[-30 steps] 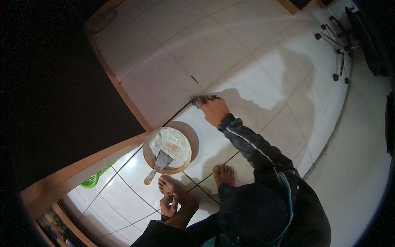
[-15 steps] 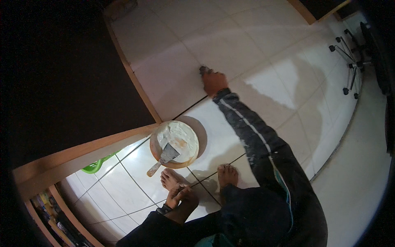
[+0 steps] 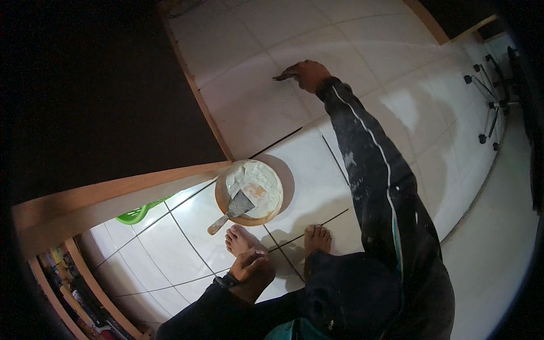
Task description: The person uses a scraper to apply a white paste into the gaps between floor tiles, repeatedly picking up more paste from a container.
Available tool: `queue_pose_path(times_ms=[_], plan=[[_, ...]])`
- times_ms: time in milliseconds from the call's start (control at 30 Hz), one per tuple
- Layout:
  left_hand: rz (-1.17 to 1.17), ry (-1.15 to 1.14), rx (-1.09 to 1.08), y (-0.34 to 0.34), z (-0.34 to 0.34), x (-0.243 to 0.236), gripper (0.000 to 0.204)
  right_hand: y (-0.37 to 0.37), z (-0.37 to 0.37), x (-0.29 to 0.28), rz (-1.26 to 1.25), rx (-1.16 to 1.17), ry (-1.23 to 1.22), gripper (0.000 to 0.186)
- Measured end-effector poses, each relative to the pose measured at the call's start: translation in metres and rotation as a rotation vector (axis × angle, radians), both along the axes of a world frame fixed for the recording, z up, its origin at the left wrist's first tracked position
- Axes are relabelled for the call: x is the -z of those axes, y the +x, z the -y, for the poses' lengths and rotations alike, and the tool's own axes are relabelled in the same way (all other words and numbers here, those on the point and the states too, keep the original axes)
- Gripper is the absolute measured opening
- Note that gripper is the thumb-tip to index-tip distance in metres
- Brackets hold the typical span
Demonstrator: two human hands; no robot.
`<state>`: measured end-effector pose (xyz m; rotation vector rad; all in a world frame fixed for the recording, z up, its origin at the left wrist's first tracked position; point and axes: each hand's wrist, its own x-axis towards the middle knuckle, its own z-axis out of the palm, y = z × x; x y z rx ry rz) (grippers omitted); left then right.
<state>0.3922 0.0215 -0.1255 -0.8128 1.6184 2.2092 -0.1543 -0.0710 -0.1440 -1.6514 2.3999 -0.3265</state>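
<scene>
My right hand (image 3: 311, 76) reaches far out over the white floor tiles. Its fingers are bent and point left around something dark and thin that I cannot make out. Lower in the view, my left hand (image 3: 247, 265) rests with curled fingers against my bent left leg, a dark band at its wrist. Between my feet and the dark panel stands a round bowl (image 3: 277, 211) with white paste smeared inside. A putty knife (image 3: 242, 203) lies across it, blade on the paste and wooden handle jutting over the near rim.
A dark panel with a wood-coloured edge (image 3: 127, 184) fills the upper left. Under it show a green plastic basket (image 3: 133, 215) and a shelf of mixed items (image 3: 76, 297). A wheeled chair base (image 3: 492, 106) stands at the right. Dark joints run between the nearer tiles.
My right hand has moved farther away and slightly right across the tiles. The whole view has shifted a little. My left hand stays at my leg, and the putty knife remains in the bowl.
</scene>
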Motion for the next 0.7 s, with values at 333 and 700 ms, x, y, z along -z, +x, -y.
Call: queue_pose_path(times_ms=[333, 700], plan=[[0.067, 0.005, -0.216, 0.021, -0.013, 0.02, 0.024, 0.018, -0.038, -0.005, 0.104, -0.369, 0.248, 0.055], [0.231, 0.004, -0.748, -0.003, 0.014, 0.028, 0.054, 0.088, -0.188, 0.001, 0.165, -0.192, 0.237, 0.036]])
